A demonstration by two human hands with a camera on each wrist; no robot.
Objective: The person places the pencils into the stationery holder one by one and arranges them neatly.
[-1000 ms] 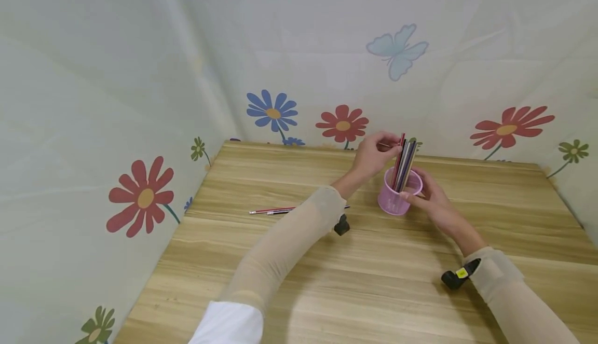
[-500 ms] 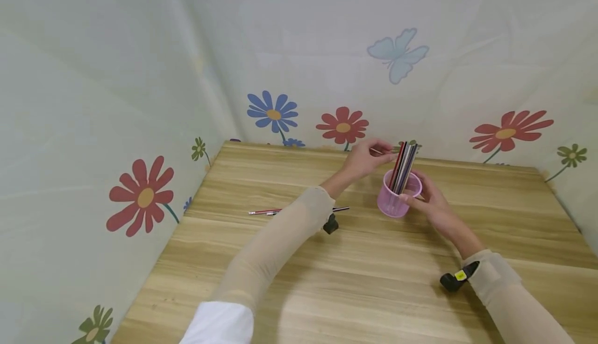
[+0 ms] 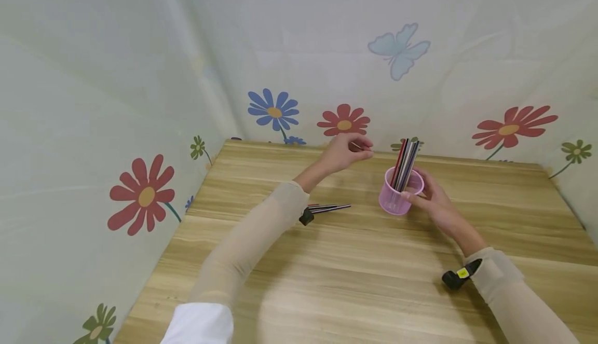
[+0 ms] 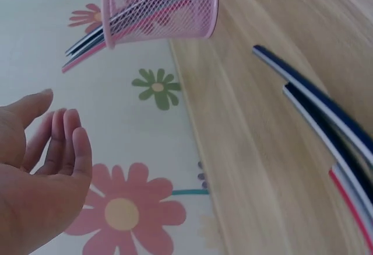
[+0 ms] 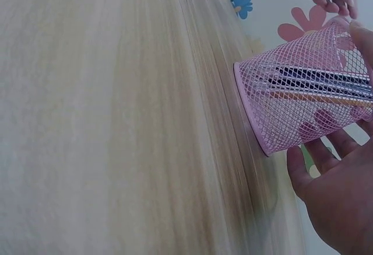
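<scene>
The right hand [image 3: 439,206] grips the pink mesh pencil cup [image 3: 394,202] by its side, fingers and thumb curled round it, on the wood-grain tabletop [image 3: 374,271]; a bundle of pencils [image 3: 405,165] leans inside. The left hand [image 3: 344,153] hovers apart from the cup, fingers loosely bent and holding nothing. Loose pencils [image 3: 330,209] lie beyond the left sleeve [image 3: 261,230], partly hidden by it.
</scene>
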